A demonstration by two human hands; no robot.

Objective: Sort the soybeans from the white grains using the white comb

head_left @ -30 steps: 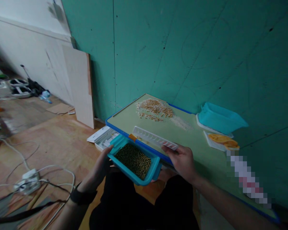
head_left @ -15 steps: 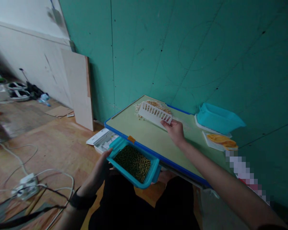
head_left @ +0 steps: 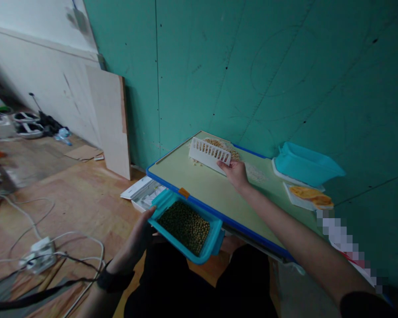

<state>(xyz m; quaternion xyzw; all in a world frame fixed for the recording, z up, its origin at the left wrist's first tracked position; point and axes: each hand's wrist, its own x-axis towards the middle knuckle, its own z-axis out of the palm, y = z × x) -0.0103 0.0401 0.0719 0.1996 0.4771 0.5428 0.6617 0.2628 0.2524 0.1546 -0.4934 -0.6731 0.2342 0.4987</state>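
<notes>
My left hand (head_left: 139, 235) grips the left side of a teal box (head_left: 208, 247) full of small green beans, held just below the near edge of a green table (head_left: 205, 187) with a blue rim. My right hand (head_left: 235, 172) reaches across the table and holds a white slotted plastic strip (head_left: 208, 154) on its edge. The strip stands against the near side of a pile of yellow beans (head_left: 223, 147) and pale grains at the table's far corner.
A teal container (head_left: 303, 163) and a white tray with orange pieces (head_left: 310, 196) sit at the table's right. A green wall stands right behind the table. A white tray (head_left: 142, 194), a power strip (head_left: 36, 255) and cables lie on the wooden floor to the left.
My right hand carried the white strip from the table's near edge across to the bean pile at the far corner. The teal box in my left hand stayed where it was.
</notes>
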